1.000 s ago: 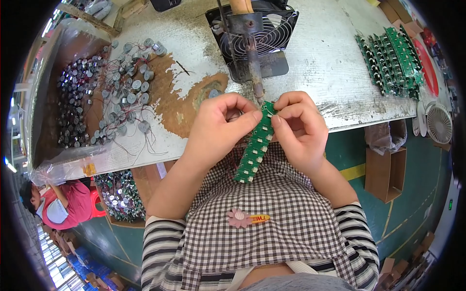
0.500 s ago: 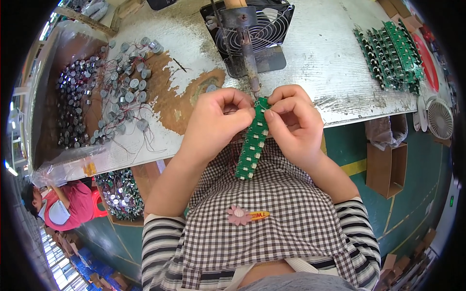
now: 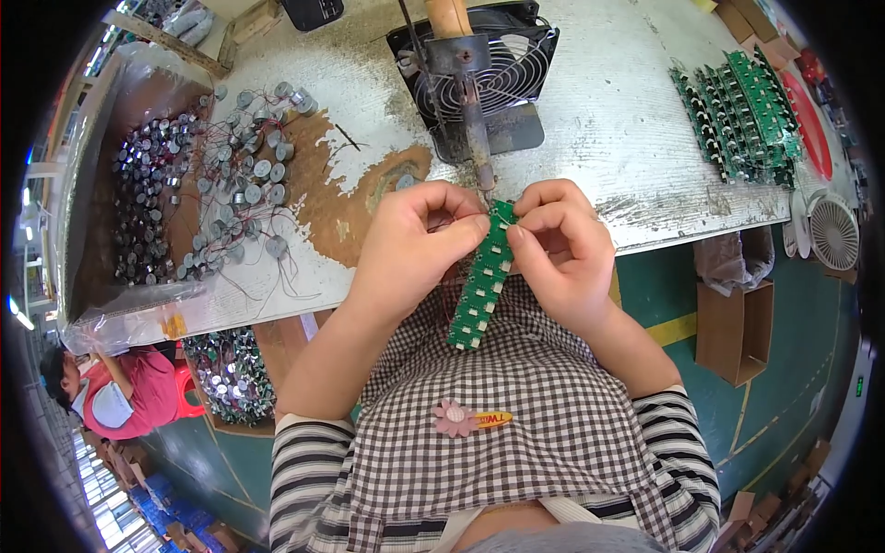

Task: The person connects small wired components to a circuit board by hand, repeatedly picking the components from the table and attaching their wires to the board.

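You hold a long green circuit-board strip with rows of white connectors (image 3: 477,293) below the metal-barrelled soldering iron (image 3: 477,138).
Your bare left hand (image 3: 415,241) pinches the strip's upper left edge between thumb and forefinger; your bare right hand (image 3: 567,253) brings thumb and forefinger close together at its upper right edge, though you cannot tell what lies between them. The strip slants down over your checked apron (image 3: 516,415), its top end near the iron's tip; small round silver motors (image 3: 263,170) lie to the left.
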Demonstrator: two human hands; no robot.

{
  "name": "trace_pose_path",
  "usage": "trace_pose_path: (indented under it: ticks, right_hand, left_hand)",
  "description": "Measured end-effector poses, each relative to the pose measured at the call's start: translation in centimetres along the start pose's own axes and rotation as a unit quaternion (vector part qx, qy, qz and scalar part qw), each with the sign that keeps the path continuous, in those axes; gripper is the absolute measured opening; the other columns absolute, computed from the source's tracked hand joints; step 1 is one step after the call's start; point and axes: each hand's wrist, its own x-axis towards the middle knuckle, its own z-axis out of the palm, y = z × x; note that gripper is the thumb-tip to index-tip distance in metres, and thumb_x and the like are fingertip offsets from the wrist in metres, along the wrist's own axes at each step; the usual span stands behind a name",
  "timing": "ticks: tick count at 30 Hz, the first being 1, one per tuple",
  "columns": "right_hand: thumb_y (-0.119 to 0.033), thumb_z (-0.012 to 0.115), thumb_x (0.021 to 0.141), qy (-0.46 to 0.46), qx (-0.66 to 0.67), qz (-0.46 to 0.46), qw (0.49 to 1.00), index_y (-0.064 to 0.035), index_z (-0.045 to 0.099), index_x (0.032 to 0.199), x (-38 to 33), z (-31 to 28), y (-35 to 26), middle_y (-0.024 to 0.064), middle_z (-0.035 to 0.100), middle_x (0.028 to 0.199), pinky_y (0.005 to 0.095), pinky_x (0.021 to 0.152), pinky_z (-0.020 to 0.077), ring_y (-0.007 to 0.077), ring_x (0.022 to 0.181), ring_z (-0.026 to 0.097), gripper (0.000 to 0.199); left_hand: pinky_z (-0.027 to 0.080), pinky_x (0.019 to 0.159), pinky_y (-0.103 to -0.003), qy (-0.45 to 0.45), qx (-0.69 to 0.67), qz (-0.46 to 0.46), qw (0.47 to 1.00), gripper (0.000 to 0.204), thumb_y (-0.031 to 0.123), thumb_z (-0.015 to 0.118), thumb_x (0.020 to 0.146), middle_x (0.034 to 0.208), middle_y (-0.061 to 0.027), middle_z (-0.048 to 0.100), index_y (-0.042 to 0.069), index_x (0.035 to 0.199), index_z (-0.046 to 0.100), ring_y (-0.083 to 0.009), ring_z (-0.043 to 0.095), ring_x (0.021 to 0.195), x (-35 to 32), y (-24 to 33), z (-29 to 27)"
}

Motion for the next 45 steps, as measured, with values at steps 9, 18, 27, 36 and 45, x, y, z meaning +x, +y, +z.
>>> trace_pose_path:
  ticks: [9, 18, 27, 36, 45]
  right_hand:
    - [0.008, 0.063, 0.078, 0.000, -0.004, -0.028, 1.000, 0.0024, 0.054, 0.081, -0.1, 0.0, 0.0, 0.0131, 0.056, 0.093, 0.0210, 0.052, 0.0504, 0.0104, 0.065, 0.059, 0.011]
    - [0.009, 0.063, 0.078, -0.011, -0.088, -0.061, 0.994, 0.0023, 0.056, 0.081, 0.8, 0.1, -0.3, 0.0117, 0.057, 0.091, 0.0210, 0.053, 0.0498, 0.0107, 0.063, 0.058, 0.010]
    - [0.011, 0.062, 0.078, -0.020, -0.063, -0.065, 0.996, 0.0045, 0.057, 0.083, -0.2, 0.0, 0.0, 0.0125, 0.055, 0.094, 0.0205, 0.053, 0.0505, 0.0099, 0.066, 0.059, 0.010]
    - [0.011, 0.063, 0.077, -0.003, -0.040, -0.056, 0.998, 0.0033, 0.055, 0.084, -0.3, 0.4, 0.2, 0.0118, 0.054, 0.095, 0.0211, 0.058, 0.0543, 0.0111, 0.070, 0.061, 0.013]
    - [0.011, 0.064, 0.076, -0.013, -0.056, -0.063, 0.996, 0.0024, 0.054, 0.083, 0.4, 0.5, -0.3, 0.0117, 0.054, 0.095, 0.0215, 0.057, 0.0544, 0.0114, 0.071, 0.061, 0.015]
  left_hand:
    - [0.040, 0.051, -0.018, 0.036, -0.010, 0.029, 0.999, 0.009, 0.006, 0.065, 0.080, 0.071, 0.0008, 0.059, 0.000, 0.080, 0.060, -0.0027, 0.051, 0.060, 0.0, -0.1, 0.5]
    - [0.043, 0.056, -0.019, 0.046, -0.021, 0.057, 0.997, 0.007, 0.004, 0.065, 0.077, 0.073, 0.0002, 0.060, -0.001, 0.079, 0.059, -0.0038, 0.053, 0.063, 0.3, 0.0, 0.5]
    - [0.044, 0.062, -0.020, 0.038, 0.021, 0.056, 0.997, 0.007, 0.003, 0.065, 0.076, 0.076, -0.0010, 0.060, -0.001, 0.078, 0.060, -0.0052, 0.053, 0.068, -0.1, -0.5, 0.4]
    - [0.044, 0.067, -0.021, 0.032, 0.034, 0.048, 0.998, 0.007, 0.003, 0.066, 0.077, 0.079, -0.0017, 0.061, 0.000, 0.079, 0.060, -0.0067, 0.055, 0.072, 0.0, -0.6, 0.3]
    - [0.044, 0.060, -0.020, 0.041, -0.002, 0.056, 0.998, 0.008, 0.003, 0.066, 0.076, 0.075, -0.0016, 0.061, -0.002, 0.078, 0.059, -0.0053, 0.054, 0.067, 0.1, -0.3, 0.1]
